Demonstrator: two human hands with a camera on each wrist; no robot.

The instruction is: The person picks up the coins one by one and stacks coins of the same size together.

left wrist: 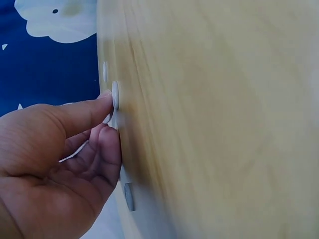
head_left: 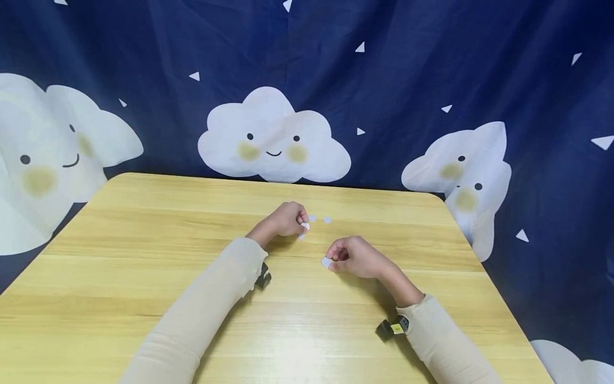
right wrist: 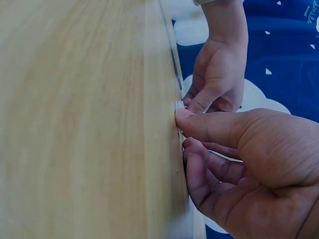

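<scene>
Small flat white discs lie about both hands on the table. My left hand is toward the far side, pinching a white disc between thumb and fingers. Close by it are a second disc, a third and, a little to the right, another. In the left wrist view a disc shows thin and edge-on below the fingers. Nearer and to the right, my right hand pinches a white disc that sticks out past its fingertips, low over the wood.
The light wooden table has rounded far corners. Behind it hangs a dark blue curtain printed with white clouds and triangles. Black wrist cameras are worn at the cuffs of beige sleeves.
</scene>
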